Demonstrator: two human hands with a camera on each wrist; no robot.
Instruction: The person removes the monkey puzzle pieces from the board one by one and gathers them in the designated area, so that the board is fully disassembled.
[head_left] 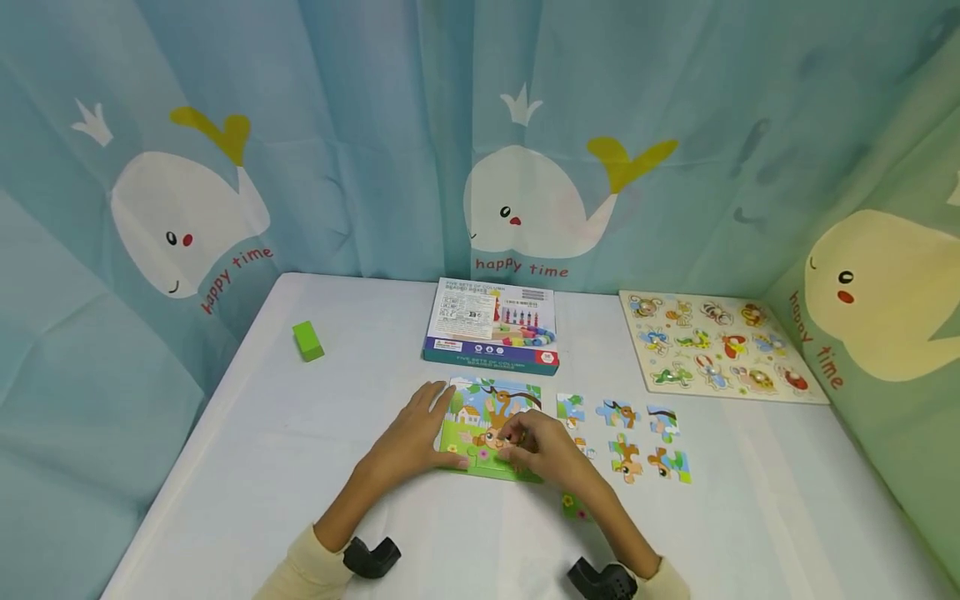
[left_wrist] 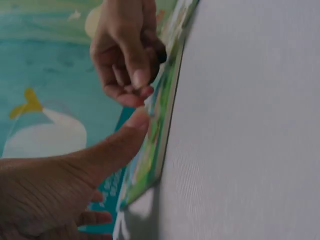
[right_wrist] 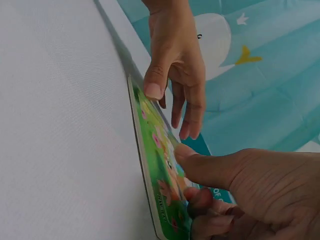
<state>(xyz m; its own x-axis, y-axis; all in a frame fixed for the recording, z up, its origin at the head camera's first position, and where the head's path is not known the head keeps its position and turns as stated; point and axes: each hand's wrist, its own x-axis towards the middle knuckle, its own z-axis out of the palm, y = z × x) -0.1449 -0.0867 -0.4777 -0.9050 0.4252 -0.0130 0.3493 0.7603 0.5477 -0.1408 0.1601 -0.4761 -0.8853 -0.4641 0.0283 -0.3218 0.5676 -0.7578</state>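
A monkey-picture jigsaw board (head_left: 465, 437) lies flat on the table in front of the person. Its left side has the left hand (head_left: 408, 433) around it, thumb at the lower left edge and fingers at the upper left corner. Over the right half bends the right hand (head_left: 551, 446), fingers loosely curled and thumb tip right at the picture. In the right wrist view, that thumb and forefinger stand apart over the board (right_wrist: 150, 150), and no piece shows between them. Loose jigsaw pieces (head_left: 625, 458) with monkey and branch parts lie right of the board; the right forearm partly hides a flowered piece (head_left: 572, 506).
Behind the board lies a bead-set box (head_left: 491, 327). A wooden insect peg puzzle (head_left: 716, 346) sits at the back right, and a green block (head_left: 307, 341) at the back left. A curtain with whales (head_left: 532, 200) closes off the table's back and sides.
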